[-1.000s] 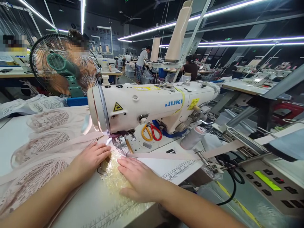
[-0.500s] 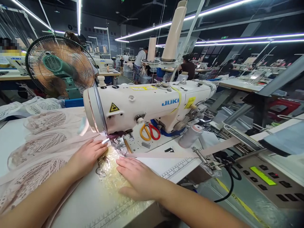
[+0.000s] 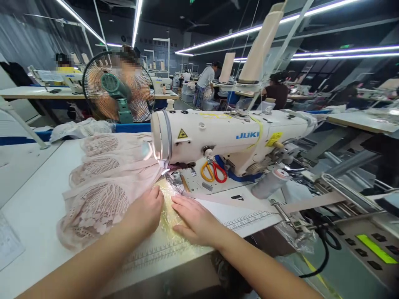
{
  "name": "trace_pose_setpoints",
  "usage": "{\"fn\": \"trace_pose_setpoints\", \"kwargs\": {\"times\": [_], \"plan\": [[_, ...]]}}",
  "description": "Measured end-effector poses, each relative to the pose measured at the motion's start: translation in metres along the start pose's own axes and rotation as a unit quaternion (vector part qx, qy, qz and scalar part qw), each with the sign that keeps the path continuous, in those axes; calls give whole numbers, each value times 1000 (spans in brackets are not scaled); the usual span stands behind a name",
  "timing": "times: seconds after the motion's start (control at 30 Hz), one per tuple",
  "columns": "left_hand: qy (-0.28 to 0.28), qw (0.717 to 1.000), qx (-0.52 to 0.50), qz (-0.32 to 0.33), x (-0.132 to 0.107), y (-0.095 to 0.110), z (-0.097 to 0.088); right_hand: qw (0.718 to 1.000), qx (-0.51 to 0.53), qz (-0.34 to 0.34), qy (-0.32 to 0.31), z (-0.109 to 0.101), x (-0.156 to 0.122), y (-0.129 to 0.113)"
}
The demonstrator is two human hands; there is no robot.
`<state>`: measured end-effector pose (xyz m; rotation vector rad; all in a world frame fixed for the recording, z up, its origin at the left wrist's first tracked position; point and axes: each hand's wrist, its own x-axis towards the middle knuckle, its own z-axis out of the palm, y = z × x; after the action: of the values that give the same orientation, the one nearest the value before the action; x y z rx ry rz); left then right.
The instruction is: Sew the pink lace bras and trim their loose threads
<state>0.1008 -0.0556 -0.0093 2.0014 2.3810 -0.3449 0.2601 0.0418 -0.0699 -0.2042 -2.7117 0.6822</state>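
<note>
Nearest: my left hand (image 3: 145, 211) lies knuckles up on the edge of the pink lace fabric (image 3: 96, 203). Its fingers are curled under with the tips hidden, so I cannot tell whether they pinch the cloth or only press it. My right hand (image 3: 195, 220) is just beside it, palm down with the fingers spread flat. It grips nothing and bears on a pale yellowish sheer piece (image 3: 166, 209) that lies between the two hands on the desk (image 3: 31, 207).

Just beyond the fingertips, the sheer piece and the lace run up to the presser foot (image 3: 170, 176) of the white sewing machine (image 3: 224, 137). A pink elastic strip (image 3: 224, 200) comes in from my right, past the right hand.

Judgement: the step in hand is holding and aligning the layers at the foot. Any feed from here calls for even downward pressure from both hands, edges matched, and fingertips kept short of the needle.

Farther off, behind the right hand: scissors (image 3: 213, 172) and a thread spool (image 3: 269, 182). Beyond the left hand stands a fan (image 3: 118, 93).
</note>
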Motion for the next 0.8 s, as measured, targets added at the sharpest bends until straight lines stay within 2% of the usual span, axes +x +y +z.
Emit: {"fn": "trace_pose_setpoints", "kwargs": {"times": [0.07,0.17,0.2,0.27,0.33,0.37,0.43,0.5,0.6,0.7,0.8], "plan": [[26,1000,-6,-16,22,-15,4,999,12,-26,30,2,-1,-1],[50,997,-24,-46,46,-39,10,991,30,-72,108,-3,-7,5],[56,997,-32,-49,50,-45,12,989,22,-62,130,-9,-9,10],[65,996,-48,-44,55,-53,17,987,-37,50,145,-27,-12,24],[70,995,-63,-39,55,-55,21,961,-122,216,124,-51,-10,42],[73,994,-70,-36,54,-55,22,944,-153,273,106,-63,-7,51],[76,993,-83,-34,53,-54,24,919,-191,340,59,-79,3,70],[82,992,-93,-34,52,-54,24,900,-213,381,6,-84,16,85],[97,989,-103,-41,51,-54,22,870,-243,426,-51,-77,34,97],[109,986,-102,-71,50,-56,19,851,-251,454,-78,-72,48,101],[116,982,-107,-105,52,-60,18,849,-237,465,-80,-76,53,103]]}}
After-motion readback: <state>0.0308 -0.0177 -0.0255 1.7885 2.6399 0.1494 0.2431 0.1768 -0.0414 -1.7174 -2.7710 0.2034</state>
